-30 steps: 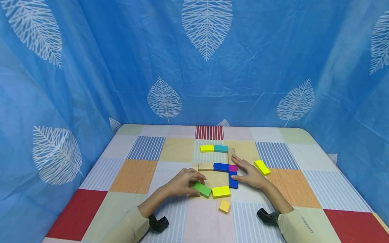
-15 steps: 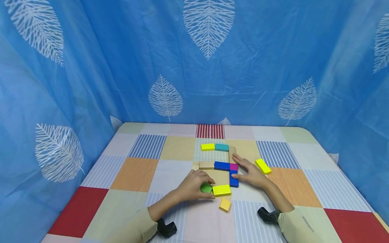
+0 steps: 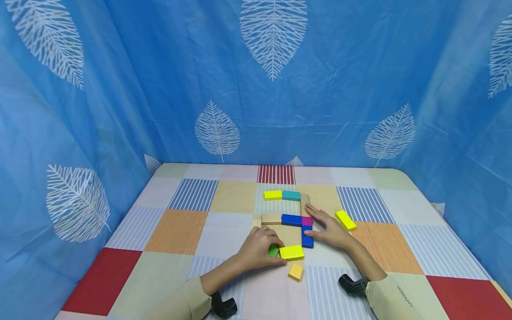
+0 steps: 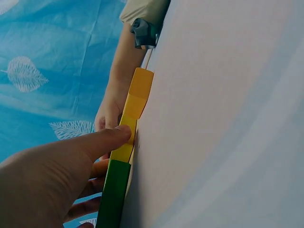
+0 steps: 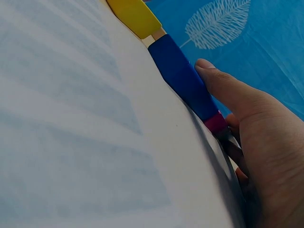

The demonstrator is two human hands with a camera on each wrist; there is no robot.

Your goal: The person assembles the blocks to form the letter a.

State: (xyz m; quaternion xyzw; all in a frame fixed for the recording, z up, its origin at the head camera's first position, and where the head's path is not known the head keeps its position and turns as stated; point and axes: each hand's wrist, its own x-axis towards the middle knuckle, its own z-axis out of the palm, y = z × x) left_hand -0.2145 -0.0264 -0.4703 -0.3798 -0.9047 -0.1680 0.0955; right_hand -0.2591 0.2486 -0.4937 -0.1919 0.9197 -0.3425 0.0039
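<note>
In the head view my left hand (image 3: 260, 250) covers most of a green block (image 3: 274, 250) and reaches the left end of a yellow block (image 3: 292, 252). Its thumb presses the near side of that yellow block (image 4: 122, 149) in the left wrist view, with the fingers behind; the green block (image 4: 113, 194) lies end to end with it. My right hand (image 3: 332, 230) rests with extended fingers along a blue block (image 3: 307, 236), a magenta block (image 3: 306, 221) and a wooden block (image 3: 305, 204). The thumb touches the blue block (image 5: 183, 78) in the right wrist view.
A teal block (image 3: 291, 195) and a yellow one (image 3: 273, 195) extend left from the top. Another blue block (image 3: 291, 220) and a wooden block (image 3: 271, 219) form the middle row. An orange-yellow block (image 3: 295, 272) lies nearer; a loose yellow block (image 3: 346, 220) lies right.
My left hand has moved right, from gripping the tilted green block to the yellow block beside it, and now hides most of the green one. The right hand has stayed in place.
</note>
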